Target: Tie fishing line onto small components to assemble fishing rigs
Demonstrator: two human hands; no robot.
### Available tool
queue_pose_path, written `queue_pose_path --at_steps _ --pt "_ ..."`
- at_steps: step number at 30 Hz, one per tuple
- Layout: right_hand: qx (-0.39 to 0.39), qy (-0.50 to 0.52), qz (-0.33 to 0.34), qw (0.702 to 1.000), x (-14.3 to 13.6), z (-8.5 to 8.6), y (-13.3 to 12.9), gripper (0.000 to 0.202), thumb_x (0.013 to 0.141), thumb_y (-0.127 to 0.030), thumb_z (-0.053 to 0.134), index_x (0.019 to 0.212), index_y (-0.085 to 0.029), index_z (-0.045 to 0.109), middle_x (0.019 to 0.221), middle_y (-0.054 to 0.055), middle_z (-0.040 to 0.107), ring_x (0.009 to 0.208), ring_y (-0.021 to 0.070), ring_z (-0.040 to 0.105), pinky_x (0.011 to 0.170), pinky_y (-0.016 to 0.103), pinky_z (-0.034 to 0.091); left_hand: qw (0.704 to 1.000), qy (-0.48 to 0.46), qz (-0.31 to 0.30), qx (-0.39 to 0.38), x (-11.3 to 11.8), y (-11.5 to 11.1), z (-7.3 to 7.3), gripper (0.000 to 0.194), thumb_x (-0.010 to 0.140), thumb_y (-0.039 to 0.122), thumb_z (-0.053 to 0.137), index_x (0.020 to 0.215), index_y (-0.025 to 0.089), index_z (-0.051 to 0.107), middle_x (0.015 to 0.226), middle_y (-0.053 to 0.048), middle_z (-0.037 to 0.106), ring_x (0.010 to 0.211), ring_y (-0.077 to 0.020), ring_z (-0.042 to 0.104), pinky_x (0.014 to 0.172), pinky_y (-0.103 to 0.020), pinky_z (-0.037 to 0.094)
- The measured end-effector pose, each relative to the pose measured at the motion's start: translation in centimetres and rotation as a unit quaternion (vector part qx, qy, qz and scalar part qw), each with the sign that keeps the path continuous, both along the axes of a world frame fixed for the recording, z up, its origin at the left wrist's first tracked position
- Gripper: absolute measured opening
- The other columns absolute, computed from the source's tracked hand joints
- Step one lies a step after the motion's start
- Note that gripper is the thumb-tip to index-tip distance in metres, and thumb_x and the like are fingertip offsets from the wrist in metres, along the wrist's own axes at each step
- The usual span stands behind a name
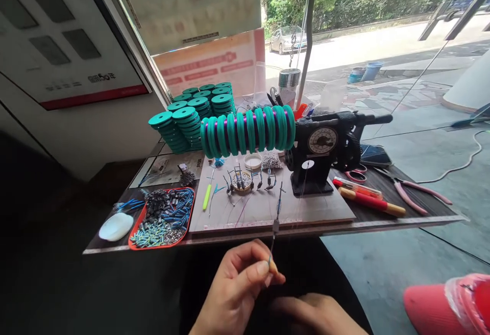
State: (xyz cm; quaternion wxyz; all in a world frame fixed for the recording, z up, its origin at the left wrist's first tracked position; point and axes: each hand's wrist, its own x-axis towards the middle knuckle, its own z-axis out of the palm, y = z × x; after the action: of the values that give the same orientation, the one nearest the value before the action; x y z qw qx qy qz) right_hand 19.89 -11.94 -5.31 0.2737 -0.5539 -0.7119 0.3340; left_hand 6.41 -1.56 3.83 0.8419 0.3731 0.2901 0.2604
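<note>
My left hand (pixel 245 284) is closed in a pinch at the table's front edge, thumb against forefinger. Between those fingertips is the lower end of a fishing rig (pixel 278 210), with a small blue bit showing. The rig rises from the pinch past a greyish block to a blue coiled part over the board. Lower and to the right, my right hand (pixel 316 313) is smeared by motion, its fingers mostly hidden behind the left hand. Similar small rigs (pixel 251 183) with dark weights stand around a round dish of beads (pixel 242 182) on the board (pixel 225 217).
A black winding machine (pixel 314 146) carries a row of green spools (pixel 248 132). More green spools (pixel 186 115) are stacked behind. A red tray (pixel 163 217) of small parts lies left, with a white shell-like dish (pixel 116 226). Pliers (pixel 411 194) lie right; a pink bucket (pixel 447 304) stands below.
</note>
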Motion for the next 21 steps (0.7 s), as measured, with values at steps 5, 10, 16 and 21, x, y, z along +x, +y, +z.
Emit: queue_pose_path --at_steps 5,10,16,21 --pt "0.074 0.119 -0.139 0.98 1.3 0.9 -0.6 0.018 0.089 -0.035 0.05 0.095 -0.031 0.066 0.084 -0.001 0.072 0.074 0.0157 0.067 0.067 0.019 0.05 0.995 -0.007 0.094 -0.029 -1.9 1.4 1.5 0.012 0.065 0.021 0.077 0.065 0.015 0.066 0.064 0.002 0.051 0.059 -0.0086 0.042 0.071 -0.031 0.051" --pt "0.142 0.124 -0.144 0.971 1.2 2.1 0.3 0.011 0.087 -0.028 0.054 0.092 -0.032 0.063 0.075 -0.005 0.07 0.066 0.0111 0.066 0.063 0.015 0.048 0.992 -0.021 0.124 -0.016 -2.6 2.3 1.8 0.012 0.065 0.02 0.077 0.067 0.015 0.066 0.066 0.002 0.052 0.057 -0.0076 0.039 0.068 -0.03 0.052" --pt "0.233 0.081 -0.12 0.962 1.1 2.3 0.8 0.009 0.088 -0.023 0.051 0.09 -0.028 0.059 0.061 -0.003 0.063 0.052 0.0101 0.059 0.05 0.016 0.043 0.991 -0.028 0.128 -0.022 -2.5 2.1 1.3 0.011 0.065 0.018 0.077 0.069 0.014 0.067 0.065 0.001 0.053 0.058 -0.0079 0.04 0.067 -0.029 0.051" --pt "0.256 0.052 -0.123 0.957 1.1 2.0 0.7 0.011 0.09 -0.024 0.049 0.088 -0.026 0.06 0.057 -0.002 0.059 0.049 0.0111 0.057 0.047 0.019 0.041 0.991 -0.031 0.131 -0.022 -2.5 1.9 1.1 0.011 0.066 0.02 0.077 0.068 0.014 0.067 0.065 0.001 0.053 0.056 -0.0074 0.038 0.065 -0.029 0.051"
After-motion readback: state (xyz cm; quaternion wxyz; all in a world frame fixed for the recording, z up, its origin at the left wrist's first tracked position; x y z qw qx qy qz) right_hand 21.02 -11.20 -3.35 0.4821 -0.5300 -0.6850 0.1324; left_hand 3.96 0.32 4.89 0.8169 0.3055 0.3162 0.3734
